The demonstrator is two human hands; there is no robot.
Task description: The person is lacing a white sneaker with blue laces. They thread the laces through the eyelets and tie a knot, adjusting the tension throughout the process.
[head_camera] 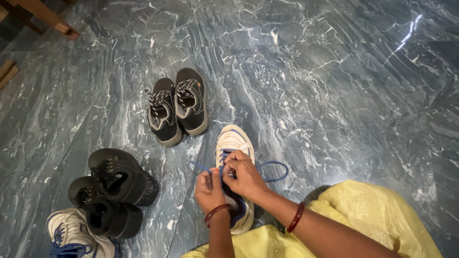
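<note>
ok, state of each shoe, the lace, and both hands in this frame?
White shoe: on the floor, upright, lacing not finished.
Blue lace: loose, looped on the floor to the right.
Left hand: pinching the lace.
Right hand: pinching the lace over the shoe.
Dark low shoes: paired, laced.
Black boots: side by side, open-topped.
Second white shoe: blue lace in it, untouched.

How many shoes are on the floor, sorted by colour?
White shoes with blue laces: 2, one under the left hand and right hand, one at bottom left.
Black boots: 2.
Dark shoes with speckled laces: 2.
Total: 6 shoes.
</note>
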